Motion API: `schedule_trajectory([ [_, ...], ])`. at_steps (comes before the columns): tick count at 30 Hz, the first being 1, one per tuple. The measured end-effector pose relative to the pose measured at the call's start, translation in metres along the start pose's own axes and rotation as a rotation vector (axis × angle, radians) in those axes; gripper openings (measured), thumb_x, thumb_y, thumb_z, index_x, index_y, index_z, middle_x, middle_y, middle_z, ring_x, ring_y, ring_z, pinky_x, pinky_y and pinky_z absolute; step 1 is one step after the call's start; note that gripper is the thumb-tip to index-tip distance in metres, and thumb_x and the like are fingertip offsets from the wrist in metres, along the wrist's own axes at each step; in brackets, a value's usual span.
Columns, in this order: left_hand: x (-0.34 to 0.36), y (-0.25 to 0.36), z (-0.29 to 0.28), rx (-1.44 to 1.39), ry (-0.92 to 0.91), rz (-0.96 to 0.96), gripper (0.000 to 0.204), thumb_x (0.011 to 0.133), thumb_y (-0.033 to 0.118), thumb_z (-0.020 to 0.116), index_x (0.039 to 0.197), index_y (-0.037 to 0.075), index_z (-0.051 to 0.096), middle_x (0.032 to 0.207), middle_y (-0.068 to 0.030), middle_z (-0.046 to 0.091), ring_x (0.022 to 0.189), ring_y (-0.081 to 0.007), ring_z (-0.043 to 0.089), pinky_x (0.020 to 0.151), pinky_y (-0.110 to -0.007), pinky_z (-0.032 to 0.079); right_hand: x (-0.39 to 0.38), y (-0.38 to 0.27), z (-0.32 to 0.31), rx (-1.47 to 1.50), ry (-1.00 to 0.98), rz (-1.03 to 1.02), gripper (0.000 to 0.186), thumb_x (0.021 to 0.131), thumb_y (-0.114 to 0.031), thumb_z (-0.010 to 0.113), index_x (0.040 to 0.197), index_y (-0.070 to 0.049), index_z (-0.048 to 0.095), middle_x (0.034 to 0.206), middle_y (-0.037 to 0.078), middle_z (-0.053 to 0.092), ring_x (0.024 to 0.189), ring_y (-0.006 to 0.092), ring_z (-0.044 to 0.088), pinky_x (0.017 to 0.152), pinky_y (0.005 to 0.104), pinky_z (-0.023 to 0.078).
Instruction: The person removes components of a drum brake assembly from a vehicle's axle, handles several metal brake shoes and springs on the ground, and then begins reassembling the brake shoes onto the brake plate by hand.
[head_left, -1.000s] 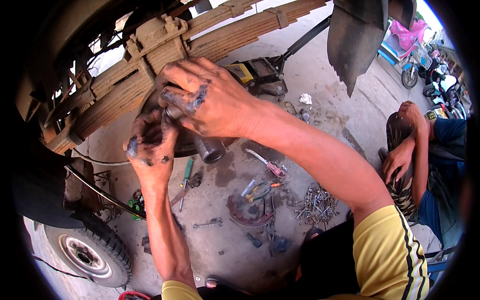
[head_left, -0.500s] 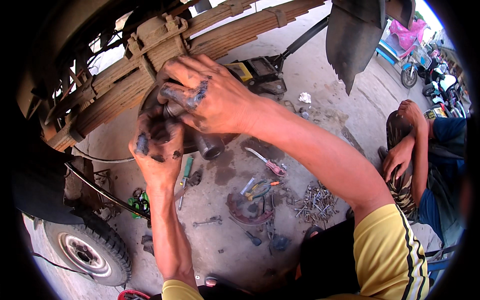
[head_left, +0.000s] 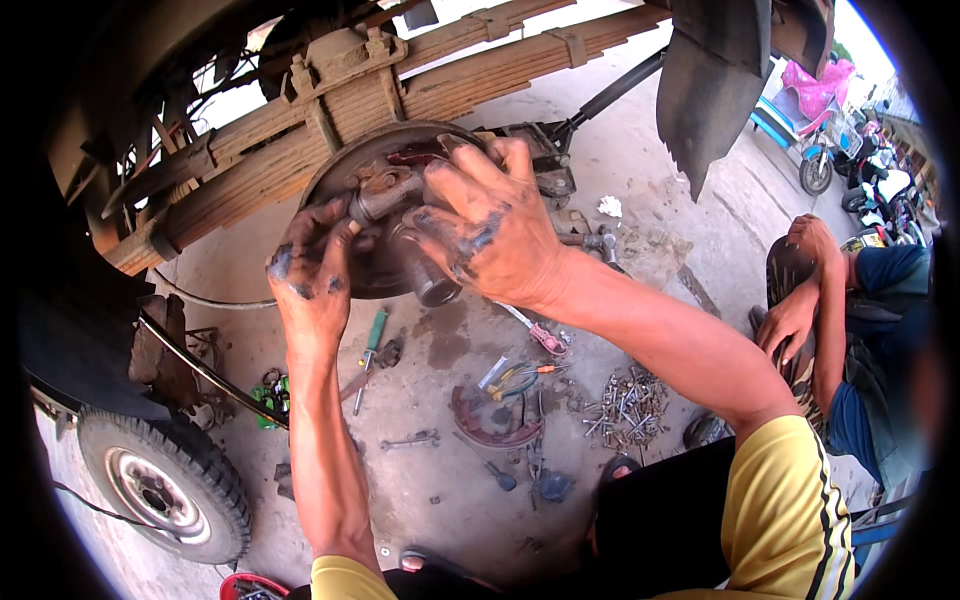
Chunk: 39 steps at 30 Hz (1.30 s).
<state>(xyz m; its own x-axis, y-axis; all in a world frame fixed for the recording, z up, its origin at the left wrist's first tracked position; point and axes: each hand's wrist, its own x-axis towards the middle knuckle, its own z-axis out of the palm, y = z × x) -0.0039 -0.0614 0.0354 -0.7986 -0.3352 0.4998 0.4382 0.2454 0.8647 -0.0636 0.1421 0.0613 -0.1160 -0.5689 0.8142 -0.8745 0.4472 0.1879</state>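
A round brake backing plate (head_left: 322, 190) sits under the leaf springs, with a small metal brake wheel cylinder (head_left: 387, 193) on its face. My left hand (head_left: 312, 262) grips the cylinder's left end with thumb and fingers. To the right of the cylinder, my right hand (head_left: 495, 235) has its fingers bent but apart, over the plate's right side. I see nothing held in it, though its fingertips are partly hidden. Black grease marks both hands. The dark axle end (head_left: 432, 283) juts out below them.
Rusty leaf springs (head_left: 440, 90) run overhead. On the floor lie a green-handled screwdriver (head_left: 372, 345), pliers (head_left: 515, 380), a curved brake shoe (head_left: 485, 430), a wrench (head_left: 410, 440) and a heap of bolts (head_left: 627, 408). A wheel (head_left: 165, 490) stands lower left. Another person's hand (head_left: 795, 325) rests at right.
My right hand has moved right and slightly down off the cylinder, uncovering it and the plate. The left hand stays at the cylinder's left end. The view has shifted slightly.
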Motion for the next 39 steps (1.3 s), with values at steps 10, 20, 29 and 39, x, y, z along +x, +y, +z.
schedule_trajectory([
  [10, 0.004, -0.001, -0.005, 0.136, -0.013, 0.092, 0.017, 0.093, -0.003, 0.065, 0.109, -0.007, 0.068, 0.098, -0.0086, 0.072, 0.086, -0.0104, 0.066, 0.082, -0.025, 0.053, 0.009, -0.029, 0.009, 0.005, 0.057, 0.240, 0.016, 0.075, -0.028, 0.080, 0.083, -0.014, 0.076, 0.101, 0.001, 0.064, 0.094, 0.0237, 0.056, 0.081, 0.0452, 0.036],
  [20, 0.006, -0.003, -0.004, 0.161, 0.011, 0.017, 0.018, 0.092, 0.000, 0.068, 0.109, -0.006, 0.069, 0.101, -0.0083, 0.073, 0.091, -0.0116, 0.063, 0.085, -0.026, 0.051, 0.009, -0.071, 0.040, -0.008, 0.237, 0.611, 0.011, 0.078, -0.021, 0.076, 0.088, -0.015, 0.075, 0.082, 0.003, 0.066, 0.079, 0.0231, 0.063, 0.079, 0.0414, 0.039],
  [29, 0.005, 0.008, -0.009, 0.196, -0.033, 0.030, 0.016, 0.092, 0.000, 0.068, 0.107, -0.006, 0.069, 0.094, -0.0056, 0.072, 0.085, -0.0096, 0.062, 0.078, -0.025, 0.052, 0.013, -0.080, 0.051, 0.096, 0.398, 0.630, 0.018, 0.074, -0.018, 0.077, 0.087, -0.009, 0.069, 0.094, 0.005, 0.064, 0.080, 0.0245, 0.062, 0.076, 0.0438, 0.037],
  [39, 0.014, 0.017, -0.028, 0.282, -0.163, -0.009, 0.013, 0.094, 0.001, 0.066, 0.104, -0.007, 0.070, 0.085, -0.0048, 0.071, 0.077, -0.0092, 0.064, 0.069, -0.025, 0.053, 0.018, -0.088, 0.041, 0.201, 0.339, 0.712, 0.020, 0.075, -0.019, 0.076, 0.091, -0.009, 0.067, 0.097, 0.005, 0.062, 0.081, 0.0248, 0.061, 0.076, 0.0453, 0.037],
])
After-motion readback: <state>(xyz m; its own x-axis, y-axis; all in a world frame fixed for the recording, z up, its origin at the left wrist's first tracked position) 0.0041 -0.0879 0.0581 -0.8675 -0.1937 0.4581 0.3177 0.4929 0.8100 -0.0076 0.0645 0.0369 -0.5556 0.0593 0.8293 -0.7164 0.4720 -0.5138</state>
